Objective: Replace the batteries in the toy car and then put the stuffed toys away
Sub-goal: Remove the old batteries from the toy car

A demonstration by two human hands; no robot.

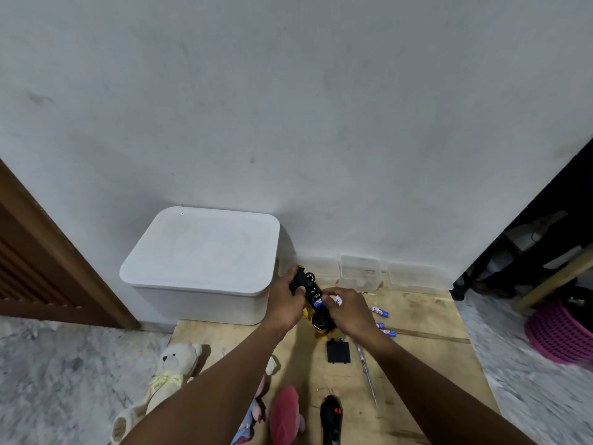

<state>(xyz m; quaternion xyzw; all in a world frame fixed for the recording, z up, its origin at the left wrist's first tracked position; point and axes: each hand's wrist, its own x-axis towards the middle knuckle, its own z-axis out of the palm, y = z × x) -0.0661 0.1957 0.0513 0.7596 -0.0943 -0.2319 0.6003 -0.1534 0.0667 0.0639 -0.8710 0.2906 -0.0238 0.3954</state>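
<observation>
The left hand (285, 301) grips the upturned toy car (313, 303) above the board, long axis running away, while the right hand (348, 308) pinches a battery (336, 300) (just beside the open bay).

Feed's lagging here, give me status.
Left hand grips upturned toy car. Right hand seating battery. Cover off. Nothing blocking.

Both bare forearms are stretched out forward from the bottom edge, angled in toward each other so the hands nearly meet. The left hand (286, 298) is curled with fingers wrapped tight in a grip, thumb on top. The right hand (348, 308) is held palm down, fingertips pinched together and pointed toward the left.
</observation>
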